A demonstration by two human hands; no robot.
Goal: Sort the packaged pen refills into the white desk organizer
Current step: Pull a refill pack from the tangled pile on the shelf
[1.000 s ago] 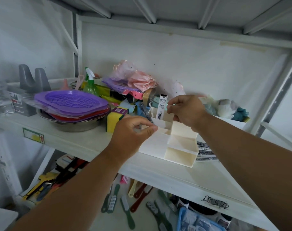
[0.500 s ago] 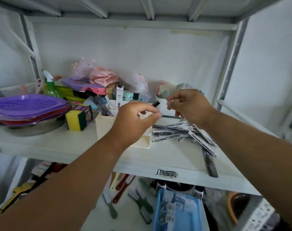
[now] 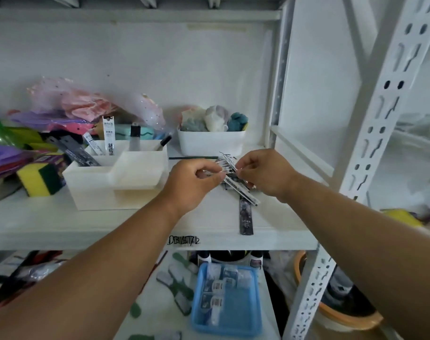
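Risk of dragging several packets at once out of the loose pile of packaged pen refills (image 3: 236,184), since the sleeves overlap and look slick; likely result, a few sliding toward the shelf (image 3: 111,227) edge, where one dark refill packet (image 3: 246,217) already lies alone with its end close to the lip. Risk too of a packet catching on the organizer's stepped front wall if brought across low, or of tipping the packets already standing in its rear compartments. Judged step: picking one packet from the pile before carrying it left. Left hand (image 3: 192,184) reaching in from below, back of the hand toward the camera, fingers curled with thumb and forefinger closed narrowly at the left edge of the pile; apparently pinching a packet end, though not plain enough to be sure. Right hand (image 3: 265,174) mirrored opposite, knuckles up, fingertips pinching the light end of a packet at the top of the pile. Both forearms stretched forward over the shelf front, hands nearly meeting above the heap. White desk organizer (image 3: 116,175) just left of the left hand, on the same shelf, several refills upright in its back slots. White bin (image 3: 211,142) of soft items behind the pile; yellow sponge (image 3: 38,179) left of the organizer.
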